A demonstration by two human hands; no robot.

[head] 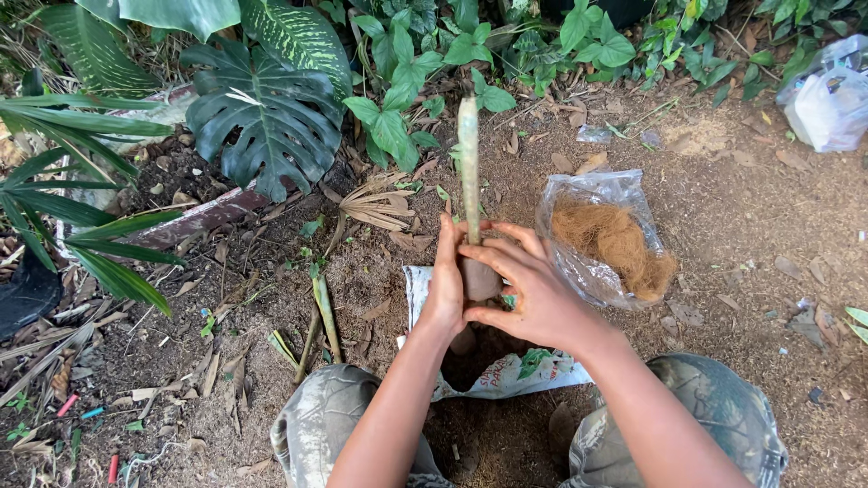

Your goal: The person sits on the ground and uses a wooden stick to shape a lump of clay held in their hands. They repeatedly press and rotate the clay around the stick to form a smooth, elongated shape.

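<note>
Coconut fibre bag (608, 244), split-leaf plant (271, 122), white plastic bag (827, 99)

Both hands (493, 289) clasp an upright plant cutting (468, 163).

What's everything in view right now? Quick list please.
plant cutting: one, pale green stem, upright at centre, base wrapped in a brown wad, held by both hands
clear bag of coconut fibre: one, brown fibre, right of the cutting
printed bag: one, white and green, on the soil under the hands
plastic bag: one, white, top right
split-leaf plant: one, dark green, upper left
cut stems: a few, green, on the soil at left
knees: two, camouflage trousers, bottom
left hand: on the wad
right hand: on the wad
</note>
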